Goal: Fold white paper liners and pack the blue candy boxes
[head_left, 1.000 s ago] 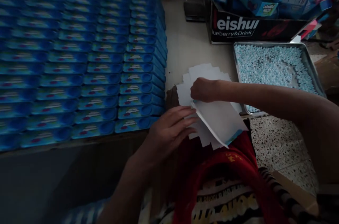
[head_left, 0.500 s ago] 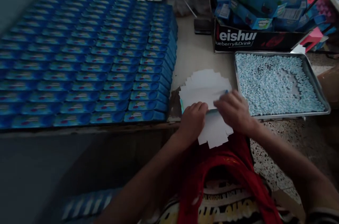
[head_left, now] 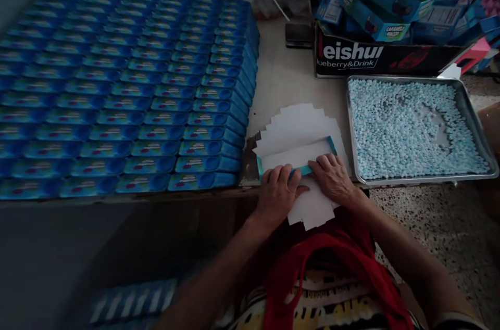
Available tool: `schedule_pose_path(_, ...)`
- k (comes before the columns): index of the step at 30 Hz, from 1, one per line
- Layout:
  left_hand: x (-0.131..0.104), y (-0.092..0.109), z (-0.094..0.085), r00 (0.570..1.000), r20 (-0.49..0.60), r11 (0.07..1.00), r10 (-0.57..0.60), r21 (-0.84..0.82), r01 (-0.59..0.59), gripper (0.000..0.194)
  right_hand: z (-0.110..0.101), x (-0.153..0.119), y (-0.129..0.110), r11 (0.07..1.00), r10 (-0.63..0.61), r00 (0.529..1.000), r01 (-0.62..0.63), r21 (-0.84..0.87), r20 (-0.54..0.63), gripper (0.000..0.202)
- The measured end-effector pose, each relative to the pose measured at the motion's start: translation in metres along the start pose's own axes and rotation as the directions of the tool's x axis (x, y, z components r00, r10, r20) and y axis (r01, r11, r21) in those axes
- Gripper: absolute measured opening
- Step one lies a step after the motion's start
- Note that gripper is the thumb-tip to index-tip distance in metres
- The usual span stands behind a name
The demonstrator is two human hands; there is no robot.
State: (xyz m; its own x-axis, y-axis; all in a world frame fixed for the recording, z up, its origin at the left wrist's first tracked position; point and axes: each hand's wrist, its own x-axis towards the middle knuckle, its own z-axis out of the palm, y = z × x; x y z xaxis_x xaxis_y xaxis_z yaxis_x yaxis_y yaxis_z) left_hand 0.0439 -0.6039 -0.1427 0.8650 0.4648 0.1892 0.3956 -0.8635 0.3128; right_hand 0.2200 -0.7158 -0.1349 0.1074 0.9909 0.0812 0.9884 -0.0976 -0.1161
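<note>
A partly folded carton, white inside with blue-green edges, lies on top of a fanned stack of white card blanks at the table's front edge. My left hand has its fingers bent over the carton's near left edge. My right hand grips the same near edge further right, fingers curled over it. The carton's walls stand up at the right end and along the near side. Part of the near wall is hidden under my fingers.
Many rows of blue boxes fill the left of the table. On the right is a metal tray of pale blue pieces. Behind it, a black carton holds blue boxes. A dark flat object lies beside the carton.
The carton's right end and near wall now show raised. My right hand has moved down to the near edge, and my left hand has shifted slightly down and left. The view has shifted a little.
</note>
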Motion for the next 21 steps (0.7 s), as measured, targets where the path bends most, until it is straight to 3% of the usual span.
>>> schedule_pose_path(3, 0.001, 0.003, 0.004, 0.996, 0.008, 0.982, -0.085, 0.170, 0.082, 0.027, 0.001, 0.002, -0.003, 0.999, 0.002, 1.000, -0.001, -0.044, 0.013, 0.033)
schedule_pose_path(5, 0.010, 0.003, 0.003, 0.992, 0.069, 0.967, -0.110, 0.240, 0.090, 0.030, -0.001, 0.006, -0.003, 0.997, -0.002, 0.999, 0.006, -0.071, 0.052, 0.027)
schedule_pose_path(11, 0.026, -0.004, -0.011, 0.968, 0.240, 0.972, -0.077, 0.235, 0.019, 0.036, -0.013, 0.021, 0.002, 0.997, 0.016, 0.986, -0.003, -0.077, 0.168, 0.034)
schedule_pose_path(15, 0.030, -0.012, -0.017, 0.949, 0.315, 0.979, -0.025, 0.200, -0.041, 0.031, -0.009, 0.029, -0.002, 0.996, 0.090, 0.964, -0.079, -0.050, 0.252, 0.045)
schedule_pose_path(18, 0.033, -0.018, -0.023, 0.925, 0.378, 0.982, 0.039, 0.155, -0.105, 0.018, -0.010, 0.029, -0.009, 0.993, 0.116, 0.951, -0.118, -0.011, 0.286, 0.041)
schedule_pose_path(21, 0.039, -0.023, -0.037, 0.886, 0.424, 0.966, 0.185, 0.088, -0.244, 0.005, -0.038, 0.018, -0.005, 0.985, 0.052, 0.956, -0.098, 0.145, 0.289, 0.029)
